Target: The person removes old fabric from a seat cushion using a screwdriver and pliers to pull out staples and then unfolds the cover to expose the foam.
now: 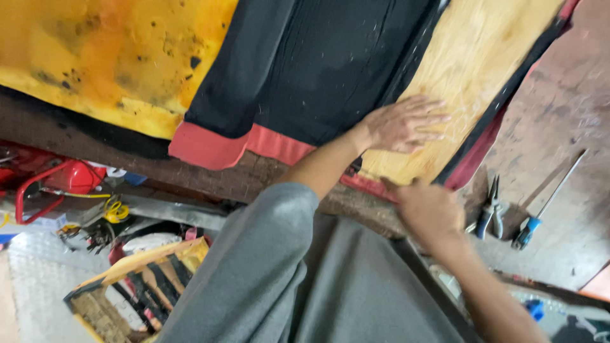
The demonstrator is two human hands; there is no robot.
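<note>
Across the upper frame, a wide workbench (559,101) is spread with a stained yellow foam slab (108,57) at the far left, black fabric (311,63) edged with a red hem (210,149) in the middle, and a pale plywood panel (470,70) to the right. The panel's long axis is seen to run diagonally, from the top right corner down toward the near bench edge, where its lower end points at the person. It is bordered on its right by a black and red fabric strip (483,143).

The left hand (406,124) is laid flat on the panel's lower part, fingers spread wide and pressed to the wood. The right hand (429,209) is placed at the panel's near corner, fingers curled over the edge; what is pinched there cannot be told. For this hold to be done well, steady downward pressure would likely be needed from the flat hand while the edge is gripped close to the corner.

Further right on the bench, pliers (490,206) and a blue-handled screwdriver (546,203) are lying. A red metal frame (44,184) is visible lower left.
</note>
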